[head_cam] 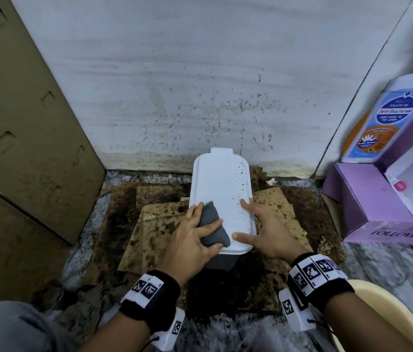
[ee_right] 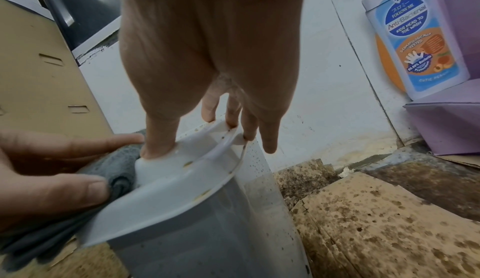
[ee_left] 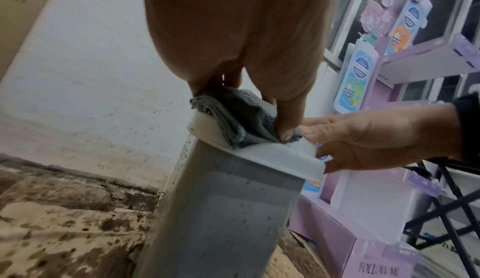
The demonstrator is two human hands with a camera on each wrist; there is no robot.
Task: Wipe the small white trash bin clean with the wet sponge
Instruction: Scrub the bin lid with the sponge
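The small white trash bin stands upright on stained cardboard, lid shut, with brown specks along the lid's right side. My left hand grips a folded grey sponge cloth and presses it on the lid's near left part; the left wrist view shows my thumb pinning the sponge to the lid edge. My right hand lies on the lid's near right corner with straight fingers. In the right wrist view its thumb presses the lid and its fingers reach the far rim of the bin.
Wet, spotted cardboard sheets cover the floor around the bin. A speckled white wall is close behind it. A brown carton stands on the left. On the right stands a purple display box with a wash bottle; a cream basin sits near right.
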